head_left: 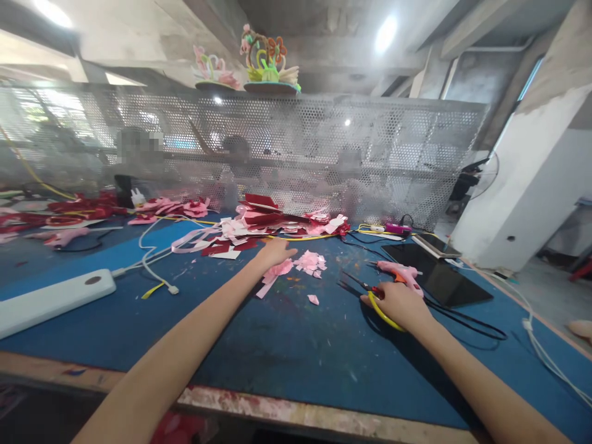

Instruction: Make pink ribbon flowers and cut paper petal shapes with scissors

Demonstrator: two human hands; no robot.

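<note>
My right hand (401,303) is closed round the yellow handle of a pair of scissors (385,313), whose dark blades point up and left over the mat. My left hand (275,251) reaches to the scraps in the middle, its thumb apart from the fingers, and nothing shows in its grasp. Just below it lie pink paper pieces (280,269) and a pale pink strip (265,288). Beside them is a small heap of pink cut pieces (311,263). One single pink piece (313,300) lies nearer to me. A pink glue gun (400,271) rests behind my right hand.
Red and pink paper (261,216) is piled against the perforated metal screen (296,154). A dark flat panel (439,271) and cables lie at the right. A white power strip (60,299) is at the left. Flower decorations (271,68) stand above the screen.
</note>
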